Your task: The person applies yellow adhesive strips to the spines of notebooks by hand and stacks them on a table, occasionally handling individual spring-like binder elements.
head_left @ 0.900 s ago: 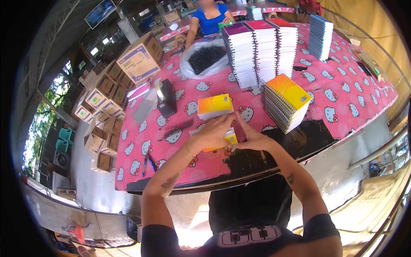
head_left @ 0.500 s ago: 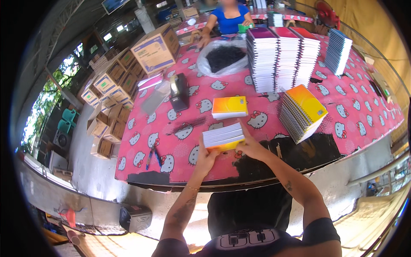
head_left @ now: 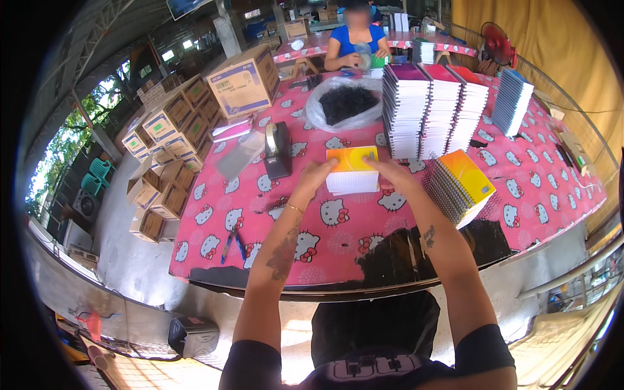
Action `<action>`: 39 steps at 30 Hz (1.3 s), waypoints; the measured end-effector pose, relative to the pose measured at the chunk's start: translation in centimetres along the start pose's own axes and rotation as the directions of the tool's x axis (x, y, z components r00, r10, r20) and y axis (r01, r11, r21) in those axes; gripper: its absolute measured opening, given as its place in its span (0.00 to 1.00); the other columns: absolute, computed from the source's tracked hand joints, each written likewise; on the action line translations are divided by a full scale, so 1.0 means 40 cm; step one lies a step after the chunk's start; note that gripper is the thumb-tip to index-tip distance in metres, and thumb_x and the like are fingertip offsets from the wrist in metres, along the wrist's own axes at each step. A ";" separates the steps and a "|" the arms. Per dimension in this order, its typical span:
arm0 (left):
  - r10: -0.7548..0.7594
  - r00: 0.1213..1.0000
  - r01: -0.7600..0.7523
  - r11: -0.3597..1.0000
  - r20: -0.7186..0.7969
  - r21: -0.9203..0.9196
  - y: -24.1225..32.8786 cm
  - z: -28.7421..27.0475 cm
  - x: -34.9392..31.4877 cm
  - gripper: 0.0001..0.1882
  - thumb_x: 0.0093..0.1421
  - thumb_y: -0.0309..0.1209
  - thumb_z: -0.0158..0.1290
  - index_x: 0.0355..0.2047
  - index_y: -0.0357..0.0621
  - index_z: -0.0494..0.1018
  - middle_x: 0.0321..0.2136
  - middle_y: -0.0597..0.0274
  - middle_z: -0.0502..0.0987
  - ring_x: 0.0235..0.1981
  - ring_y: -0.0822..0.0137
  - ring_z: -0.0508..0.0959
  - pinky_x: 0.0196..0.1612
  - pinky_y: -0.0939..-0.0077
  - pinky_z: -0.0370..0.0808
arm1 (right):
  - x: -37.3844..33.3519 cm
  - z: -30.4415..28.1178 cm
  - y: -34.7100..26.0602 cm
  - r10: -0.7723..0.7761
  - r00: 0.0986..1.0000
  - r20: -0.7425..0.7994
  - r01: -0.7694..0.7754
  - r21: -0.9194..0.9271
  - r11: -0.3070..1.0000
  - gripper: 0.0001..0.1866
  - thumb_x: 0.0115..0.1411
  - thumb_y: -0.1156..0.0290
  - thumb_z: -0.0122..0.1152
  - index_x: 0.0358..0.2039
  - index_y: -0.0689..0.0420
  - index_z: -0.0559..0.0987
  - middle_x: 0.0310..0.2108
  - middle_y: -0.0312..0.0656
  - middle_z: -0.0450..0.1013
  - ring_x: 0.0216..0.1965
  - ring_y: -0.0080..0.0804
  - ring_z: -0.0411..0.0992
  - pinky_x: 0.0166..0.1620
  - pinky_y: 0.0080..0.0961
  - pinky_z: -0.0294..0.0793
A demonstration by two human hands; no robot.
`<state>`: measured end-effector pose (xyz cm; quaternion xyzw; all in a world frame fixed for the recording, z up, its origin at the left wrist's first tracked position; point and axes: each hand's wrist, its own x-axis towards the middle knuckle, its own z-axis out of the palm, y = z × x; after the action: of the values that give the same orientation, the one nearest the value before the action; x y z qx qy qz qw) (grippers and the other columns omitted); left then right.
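Note:
A stack of small notebooks with yellow-orange covers (head_left: 351, 160) and white page edges toward me lies mid-table. My left hand (head_left: 316, 177) grips its left side, thumb on the top cover. On the opposite side my right hand (head_left: 394, 177) clasps it the same way, thumb near the upper right corner. Most fingers of both hands are hidden along the sides. To the right stands a block of spiral notebooks with yellow covers (head_left: 463, 185), its coils facing left.
Tall stacks of spiral notebooks (head_left: 407, 117) rise behind my right hand. A plastic bag of black pieces (head_left: 343, 104), a tape dispenser (head_left: 277, 149), pliers (head_left: 233, 246) and a carton (head_left: 243, 83) share the pink table. Across it sits a person in blue (head_left: 356, 45).
My hands have moved forward, away from the near edge, with the yellow notebook bundle; it now appears to rest on the stack lying there. The person opposite has drawn their hands together.

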<state>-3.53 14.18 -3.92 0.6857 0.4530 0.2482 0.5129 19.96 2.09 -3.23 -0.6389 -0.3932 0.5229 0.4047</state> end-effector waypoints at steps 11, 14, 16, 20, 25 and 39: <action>-0.037 0.985 0.137 0.767 0.171 -0.626 -0.042 0.166 -0.116 0.31 0.62 0.51 0.53 0.60 0.47 0.69 0.57 0.58 0.74 0.58 0.61 0.72 0.63 0.62 0.63 | -0.026 0.028 0.082 -0.087 0.996 0.020 0.078 0.281 0.957 0.45 0.56 0.35 0.63 0.66 0.49 0.66 0.59 0.39 0.70 0.55 0.28 0.69 0.52 0.32 0.66; -0.074 0.989 0.139 0.757 0.127 -0.638 -0.041 0.172 -0.159 0.33 0.63 0.52 0.54 0.61 0.45 0.68 0.59 0.56 0.72 0.61 0.59 0.69 0.64 0.62 0.62 | -0.097 0.054 0.109 -0.055 0.993 -0.106 0.082 0.264 0.961 0.48 0.54 0.36 0.66 0.67 0.51 0.65 0.61 0.39 0.69 0.58 0.31 0.68 0.56 0.37 0.66; -0.020 0.995 0.077 0.788 0.099 -0.611 -0.003 0.129 -0.140 0.34 0.64 0.54 0.53 0.61 0.43 0.68 0.60 0.57 0.72 0.62 0.59 0.68 0.65 0.61 0.60 | -0.095 0.050 0.089 -0.134 0.935 -0.328 0.227 0.265 0.937 0.48 0.53 0.37 0.68 0.67 0.53 0.67 0.62 0.39 0.68 0.62 0.35 0.66 0.60 0.41 0.64; 0.584 0.771 -0.307 0.689 -0.253 0.656 -0.139 -0.055 -0.136 0.24 0.61 0.41 0.59 0.52 0.38 0.75 0.46 0.45 0.78 0.49 0.45 0.77 0.51 0.55 0.75 | -0.182 0.068 0.036 -0.953 0.291 0.081 0.519 -0.851 0.086 0.38 0.54 0.50 0.70 0.62 0.53 0.73 0.60 0.42 0.71 0.61 0.40 0.68 0.61 0.45 0.65; 0.657 0.753 -0.350 0.366 0.027 0.862 -0.245 -0.088 -0.180 0.18 0.59 0.34 0.60 0.49 0.42 0.78 0.44 0.49 0.79 0.42 0.46 0.78 0.48 0.54 0.77 | -0.184 0.075 0.071 -0.927 0.317 0.203 0.527 -0.850 -0.005 0.17 0.56 0.71 0.64 0.47 0.55 0.82 0.45 0.38 0.80 0.50 0.36 0.76 0.52 0.35 0.73; 0.897 0.442 -0.736 0.381 -0.029 0.560 0.103 0.084 -0.283 0.13 0.59 0.27 0.61 0.44 0.36 0.80 0.42 0.48 0.81 0.41 0.49 0.81 0.45 0.61 0.78 | -0.193 0.045 -0.016 -0.890 0.401 0.216 0.658 -0.744 0.116 0.12 0.54 0.72 0.69 0.40 0.56 0.84 0.36 0.44 0.82 0.39 0.42 0.79 0.43 0.34 0.78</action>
<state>-4.58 2.38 0.15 0.8677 0.1703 0.4642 0.0520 17.02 -4.62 -0.15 -0.4992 -0.7787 -0.0810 0.3713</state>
